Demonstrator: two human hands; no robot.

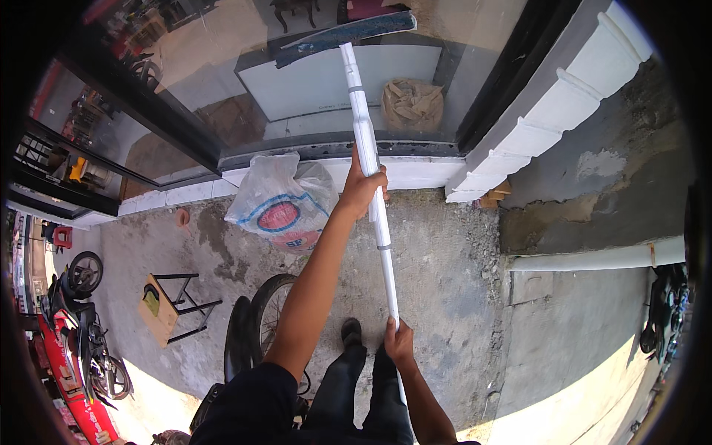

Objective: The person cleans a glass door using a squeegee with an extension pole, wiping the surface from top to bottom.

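My left hand (364,192) grips the middle of a long white telescopic pole (384,239) with grey bands at its joints. Lower down, near my legs, my right hand (399,342) is closed around the thinner section. At the pole's far end a flat dark blue window-washer head (347,36) lies across the glass pane (311,94), tilted up to the right; the joint between head and pole is hard to make out. Below the pane, beside my left forearm, a clear plastic sack (278,208) with blue and red print rests against the tiled base.
A bicycle or motorbike wheel (272,317) stands close to my left. Further left are a small wooden-topped table (161,311) and a parked motorcycle (92,339). A white tiled pillar (534,128) rises at the right, with a pale pipe (595,257) beyond it.
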